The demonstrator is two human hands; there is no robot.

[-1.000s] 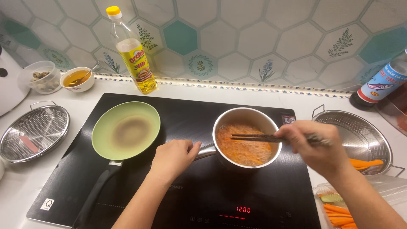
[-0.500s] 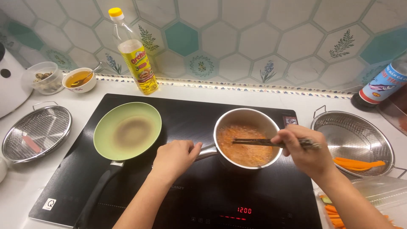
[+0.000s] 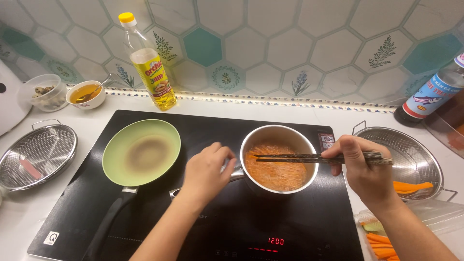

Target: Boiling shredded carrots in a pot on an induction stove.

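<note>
Chopsticks [image 3: 309, 157] have lifted level above the saucepan [image 3: 278, 162], pinched by the right hand [image 3: 360, 166]; left hand [image 3: 208, 174] grips its handle.

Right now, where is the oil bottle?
In the head view, the oil bottle stands upper left against the tiled wall, behind the green pan and beside a small bowl.

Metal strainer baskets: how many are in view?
2. One metal strainer basket sits left of the black cooktop; the other strainer basket sits right of it, holding carrot pieces.
</note>
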